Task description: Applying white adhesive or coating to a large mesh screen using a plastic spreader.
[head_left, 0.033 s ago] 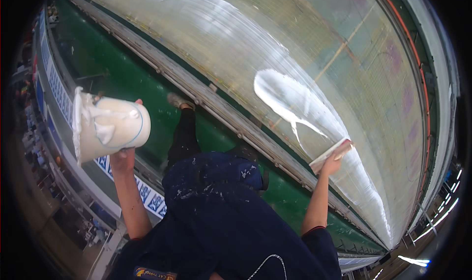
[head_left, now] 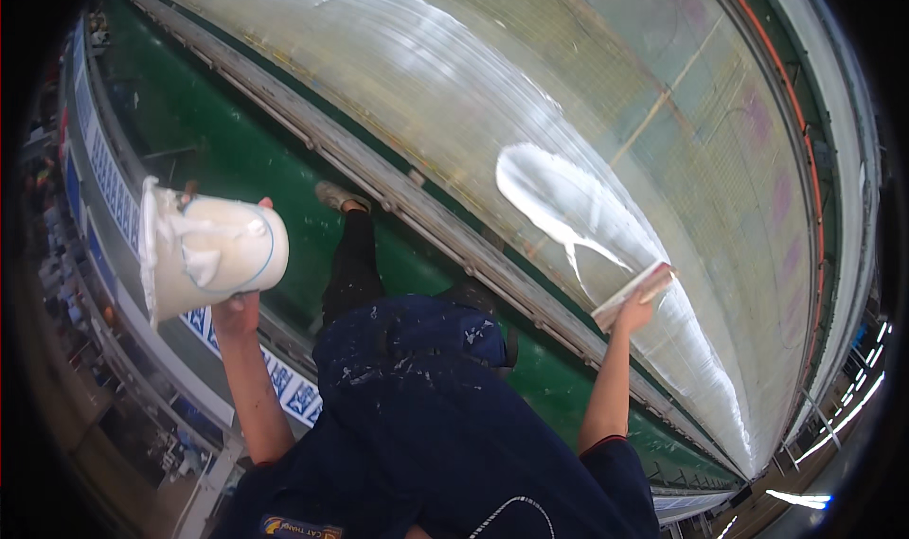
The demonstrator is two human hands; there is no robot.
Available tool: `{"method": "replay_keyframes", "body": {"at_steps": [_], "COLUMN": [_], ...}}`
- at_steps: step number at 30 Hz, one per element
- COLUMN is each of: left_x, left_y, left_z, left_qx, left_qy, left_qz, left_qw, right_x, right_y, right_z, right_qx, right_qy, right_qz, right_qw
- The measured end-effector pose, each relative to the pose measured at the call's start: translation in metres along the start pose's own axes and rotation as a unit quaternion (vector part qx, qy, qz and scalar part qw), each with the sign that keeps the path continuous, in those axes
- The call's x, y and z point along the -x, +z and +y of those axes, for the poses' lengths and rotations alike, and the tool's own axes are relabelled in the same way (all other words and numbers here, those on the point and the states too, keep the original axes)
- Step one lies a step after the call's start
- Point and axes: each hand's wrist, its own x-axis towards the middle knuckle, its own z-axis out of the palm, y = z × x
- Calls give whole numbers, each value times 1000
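My left hand (head_left: 237, 312) grips a white plastic bucket (head_left: 222, 255), tipped sideways and smeared with white paste. My right hand (head_left: 636, 310) is closed on a flat, wide spreader (head_left: 615, 307), which is at the surface of a long, pale translucent curved panel (head_left: 720, 208). Just beyond the spreader, a thick white puddle of paste (head_left: 530, 184) lies on the panel, with thin trails running toward the tool and a smeared band continuing along the panel.
A metal rail (head_left: 445, 241) runs diagonally along the panel's near side. My leg and shoe (head_left: 336, 196) are on a green floor (head_left: 208, 123). An orange hose or cord (head_left: 810, 151) follows the far edge. A strip of blue-and-white sheets (head_left: 289, 388) lines the left side.
The spreader in my right hand has shifted slightly to the left. The bucket and my left hand sit slightly lower in view, and the panel's paste puddle appears shifted slightly down and right.
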Motion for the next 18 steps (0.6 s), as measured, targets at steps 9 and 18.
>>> {"method": "replay_keyframes", "body": {"at_steps": [9, 18], "left_x": [-182, -376], "left_y": [-248, -440], "left_z": [105, 224], "left_qx": [21, 85], "left_qy": [11, 24], "left_qz": [-74, 172], "left_qw": [997, 981], "right_x": [230, 483], "right_y": [131, 260], "right_z": [-402, -812], "right_qx": [-55, -144], "right_qy": [18, 43], "right_qz": [21, -25], "right_qw": [998, 988]}}
